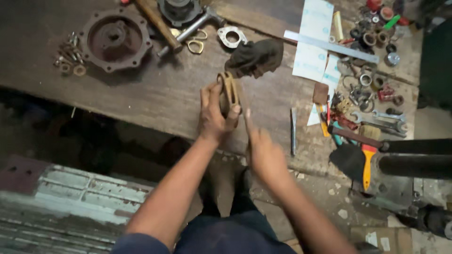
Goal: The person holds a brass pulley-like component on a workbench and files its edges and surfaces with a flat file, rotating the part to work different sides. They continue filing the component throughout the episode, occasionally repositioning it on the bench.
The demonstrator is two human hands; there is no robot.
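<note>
Bolts (69, 55): small heap with washers, far left on the tabletop (155, 94).
Flange (114, 38): round, rusty brown, lobed rim with bolt holes, just right of the bolts.
Hammer (155, 22): wooden handle, lying aslant at the far edge.
Left hand (214, 115): clenched around the gasket, thumb on its near edge.
Gasket (229, 91): tan, flat, oval piece with openings, worn edges, held upright above the middle of the tabletop.
Rag (256, 57): dark, crumpled, just beyond the gasket.
Right hand (263, 150): blurred, gripping a thin tool that reaches up to the gasket; kind of tool cannot be told.
File (293, 131): slim, grey, right of the right hand.
Ruler (329, 46): steel, across white papers.
Spanners (383, 120): amid rings and small parts, far right.
Brush (368, 162): orange handle, near right.
</note>
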